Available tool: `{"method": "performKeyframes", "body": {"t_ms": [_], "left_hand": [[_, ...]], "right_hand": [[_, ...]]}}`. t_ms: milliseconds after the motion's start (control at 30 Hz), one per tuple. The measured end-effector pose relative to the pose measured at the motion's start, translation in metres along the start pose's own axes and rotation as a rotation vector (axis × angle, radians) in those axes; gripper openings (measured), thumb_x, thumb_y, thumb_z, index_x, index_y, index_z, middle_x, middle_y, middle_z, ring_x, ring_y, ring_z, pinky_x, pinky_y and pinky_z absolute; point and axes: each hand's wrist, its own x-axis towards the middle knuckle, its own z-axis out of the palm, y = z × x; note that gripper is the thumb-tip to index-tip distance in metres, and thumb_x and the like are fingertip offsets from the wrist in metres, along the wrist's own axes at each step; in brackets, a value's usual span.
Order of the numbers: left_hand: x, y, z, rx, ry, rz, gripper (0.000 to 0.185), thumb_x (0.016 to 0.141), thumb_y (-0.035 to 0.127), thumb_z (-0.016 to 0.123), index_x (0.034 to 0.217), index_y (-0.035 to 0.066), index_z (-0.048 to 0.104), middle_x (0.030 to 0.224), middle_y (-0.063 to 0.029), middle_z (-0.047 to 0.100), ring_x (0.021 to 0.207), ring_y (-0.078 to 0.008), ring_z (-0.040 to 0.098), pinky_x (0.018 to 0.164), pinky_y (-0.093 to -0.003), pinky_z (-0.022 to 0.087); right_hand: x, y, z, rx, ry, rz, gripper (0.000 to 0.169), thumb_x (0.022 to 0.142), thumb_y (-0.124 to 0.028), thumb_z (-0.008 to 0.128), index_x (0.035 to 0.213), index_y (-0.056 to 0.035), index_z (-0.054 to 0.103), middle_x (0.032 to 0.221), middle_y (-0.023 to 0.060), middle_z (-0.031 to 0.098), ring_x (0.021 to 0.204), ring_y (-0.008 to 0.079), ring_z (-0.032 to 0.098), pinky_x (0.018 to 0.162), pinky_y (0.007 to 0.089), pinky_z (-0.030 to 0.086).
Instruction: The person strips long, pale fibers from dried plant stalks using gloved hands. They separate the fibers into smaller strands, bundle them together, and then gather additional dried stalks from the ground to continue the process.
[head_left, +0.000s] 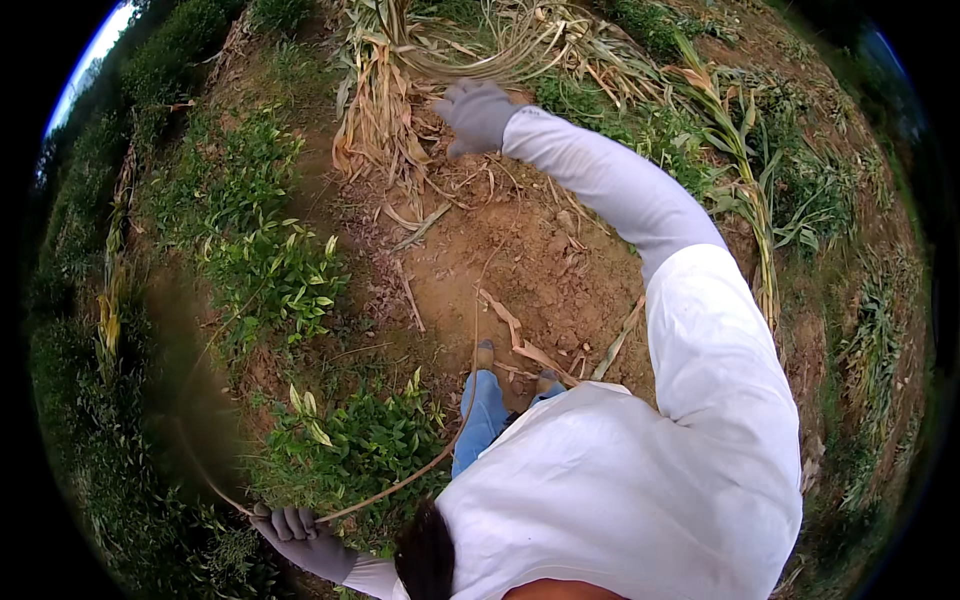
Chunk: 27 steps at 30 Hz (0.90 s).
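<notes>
My left hand (300, 536), in a grey glove, is closed around a long thin brown vine or cord (405, 482) at the lower left; the strand curves up past my legs toward the bare soil. Stretched forward at the top centre, my right hand (476, 116) wears a grey glove too, its fingers spread and somewhat blurred. Nothing shows in its grasp. Just beyond it lie looped thin strands (510, 64), and a bundle of dry corn stalks and leaves (382, 112) is to its left.
Leafy green plants (277, 262) grow at the left, with another clump (360, 435) beside my legs. Cut corn stalks (750, 187) lie along the right. Dry leaves (517, 330) are on the brown soil (547, 255) before my shoes (485, 354). A dark blur covers part of the left side.
</notes>
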Motion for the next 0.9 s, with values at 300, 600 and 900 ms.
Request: {"method": "performKeyframes", "body": {"t_ms": [300, 600, 900], "left_hand": [[0.074, -0.047, 0.061, 0.039, -0.148, -0.049, 0.029, 0.104, 0.026, 0.035, 0.103, 0.002, 0.051, 0.060, 0.0026, 0.034, 0.047, -0.0080, 0.030, 0.043, -0.0247, 0.031], [0.076, -0.218, 0.205, 0.401, -0.765, -0.524, 0.027, 0.098, 0.024, 0.051, 0.106, 0.000, 0.061, 0.076, -0.0014, 0.051, 0.067, -0.0099, 0.047, 0.058, -0.0232, 0.040], [0.067, -0.274, 0.241, 0.578, -1.535, -0.524, 0.043, 0.094, 0.035, 0.054, 0.124, 0.004, 0.055, 0.106, -0.0081, 0.063, 0.095, -0.0157, 0.059, 0.082, -0.0283, 0.048]], "right_hand": [[-0.188, -0.064, 0.201, 0.596, -0.277, -0.127, 0.047, 0.079, -0.040, 0.063, 0.117, -0.0113, 0.061, 0.114, 0.0111, 0.061, 0.109, 0.0296, 0.056, 0.087, 0.0425, 0.048], [-0.162, -0.143, 0.047, 1.653, 0.195, 0.000, 0.041, 0.094, -0.033, 0.051, 0.119, -0.0012, 0.055, 0.098, 0.0092, 0.062, 0.087, 0.0215, 0.061, 0.078, 0.0333, 0.050], [-0.174, -0.097, -0.031, 2.315, 0.824, 0.392, 0.024, 0.100, -0.029, 0.045, 0.097, -0.0066, 0.054, 0.060, -0.0085, 0.028, 0.045, 0.0025, 0.023, 0.039, 0.0188, 0.020]]}}
